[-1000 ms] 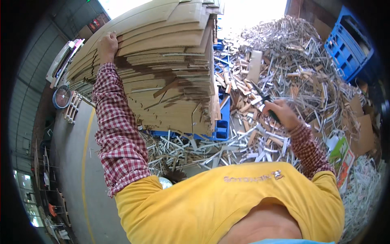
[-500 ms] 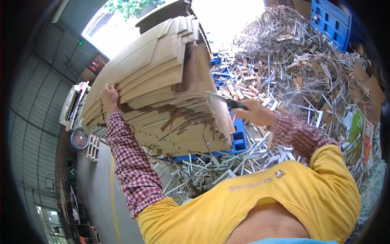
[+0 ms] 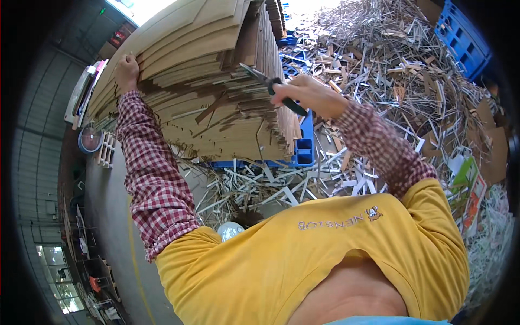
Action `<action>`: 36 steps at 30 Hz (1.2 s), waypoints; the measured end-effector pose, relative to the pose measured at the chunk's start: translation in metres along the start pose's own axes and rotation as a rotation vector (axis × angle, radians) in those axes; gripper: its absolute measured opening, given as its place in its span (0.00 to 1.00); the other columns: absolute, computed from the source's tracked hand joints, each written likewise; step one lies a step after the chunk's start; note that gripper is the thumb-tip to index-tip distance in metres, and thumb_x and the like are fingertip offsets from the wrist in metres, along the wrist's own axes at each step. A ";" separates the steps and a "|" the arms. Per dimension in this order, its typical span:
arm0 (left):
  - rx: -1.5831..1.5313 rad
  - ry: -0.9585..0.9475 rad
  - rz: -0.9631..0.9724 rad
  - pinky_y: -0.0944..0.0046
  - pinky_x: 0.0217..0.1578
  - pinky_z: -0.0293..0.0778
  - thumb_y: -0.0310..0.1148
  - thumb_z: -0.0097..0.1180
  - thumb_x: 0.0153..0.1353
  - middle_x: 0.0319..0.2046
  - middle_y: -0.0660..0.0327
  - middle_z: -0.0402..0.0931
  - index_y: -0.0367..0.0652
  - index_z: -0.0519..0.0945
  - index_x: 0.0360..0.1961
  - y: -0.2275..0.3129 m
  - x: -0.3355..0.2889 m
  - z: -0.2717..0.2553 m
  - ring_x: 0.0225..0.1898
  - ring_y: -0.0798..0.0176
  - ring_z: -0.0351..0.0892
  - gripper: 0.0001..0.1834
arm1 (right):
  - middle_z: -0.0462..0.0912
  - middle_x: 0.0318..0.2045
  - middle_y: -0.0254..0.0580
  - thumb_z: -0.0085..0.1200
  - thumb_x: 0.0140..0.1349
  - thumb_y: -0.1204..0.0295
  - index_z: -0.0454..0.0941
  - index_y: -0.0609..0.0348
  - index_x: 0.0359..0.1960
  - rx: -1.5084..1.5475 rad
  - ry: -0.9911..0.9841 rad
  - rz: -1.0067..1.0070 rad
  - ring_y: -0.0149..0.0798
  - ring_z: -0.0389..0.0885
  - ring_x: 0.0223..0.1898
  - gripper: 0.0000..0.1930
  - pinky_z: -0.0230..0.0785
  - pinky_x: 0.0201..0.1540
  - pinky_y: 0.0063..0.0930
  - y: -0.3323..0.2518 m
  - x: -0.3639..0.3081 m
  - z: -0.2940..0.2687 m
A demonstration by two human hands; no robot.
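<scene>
A tall stack of brown cardboard sheets [image 3: 189,62] stands before me, its layers ragged along the near side. My left hand [image 3: 128,73] is closed at the edge of a cardboard sheet on the left of the stack. In my right hand [image 3: 309,95] is a pair of scissors [image 3: 259,77] with dark handles and a pointed metal blade. The blade points up and left, close to the stack's right corner; whether it touches the cardboard I cannot tell. A loose brown strip [image 3: 212,108] sticks out from the layers between my hands.
Under the stack is a blue plastic pallet [image 3: 305,153]. Cut strips [image 3: 374,70] heap up on the right and litter the floor near me. A blue crate [image 3: 463,40] stands at the far right. A fan [image 3: 90,139] is at the left, beyond the yellow floor line [image 3: 135,260].
The stack sits higher and further left in the view, as the view has shifted. My right hand has moved up and left with the scissors, nearer the corner. My left hand stays at the sheet edge.
</scene>
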State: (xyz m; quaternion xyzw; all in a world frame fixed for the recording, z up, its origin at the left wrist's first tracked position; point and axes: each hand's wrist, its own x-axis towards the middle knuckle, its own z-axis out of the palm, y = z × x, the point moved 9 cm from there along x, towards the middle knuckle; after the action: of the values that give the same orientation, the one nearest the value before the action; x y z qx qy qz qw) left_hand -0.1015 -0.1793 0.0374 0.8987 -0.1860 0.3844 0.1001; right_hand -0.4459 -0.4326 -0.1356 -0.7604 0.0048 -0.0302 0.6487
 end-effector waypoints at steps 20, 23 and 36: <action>-0.105 0.104 0.012 0.48 0.31 0.67 0.47 0.39 0.57 0.28 0.46 0.74 0.42 0.76 0.30 -0.001 0.004 -0.005 0.32 0.41 0.72 0.20 | 0.72 0.17 0.31 0.42 0.58 0.56 0.77 0.64 0.26 -0.121 0.033 0.014 0.21 0.64 0.16 0.21 0.56 0.16 0.15 0.037 0.017 -0.005; -0.083 0.112 0.017 0.48 0.32 0.67 0.47 0.38 0.57 0.28 0.46 0.74 0.42 0.76 0.31 -0.009 0.002 -0.005 0.32 0.41 0.72 0.20 | 0.73 0.18 0.33 0.42 0.58 0.58 0.76 0.63 0.22 -0.155 0.159 0.176 0.22 0.66 0.19 0.20 0.58 0.23 0.19 0.075 -0.029 -0.036; -0.123 0.094 0.009 0.48 0.34 0.67 0.48 0.37 0.56 0.31 0.46 0.74 0.43 0.76 0.32 -0.005 0.008 -0.001 0.35 0.41 0.72 0.21 | 0.72 0.16 0.33 0.39 0.59 0.56 0.78 0.63 0.27 -0.114 0.042 0.134 0.24 0.63 0.17 0.22 0.53 0.20 0.19 0.046 0.005 -0.013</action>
State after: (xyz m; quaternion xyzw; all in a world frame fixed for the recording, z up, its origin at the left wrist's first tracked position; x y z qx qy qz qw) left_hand -0.0951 -0.1764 0.0440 0.8708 -0.2085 0.4147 0.1619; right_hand -0.4399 -0.4532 -0.1791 -0.7932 0.0708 -0.0026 0.6049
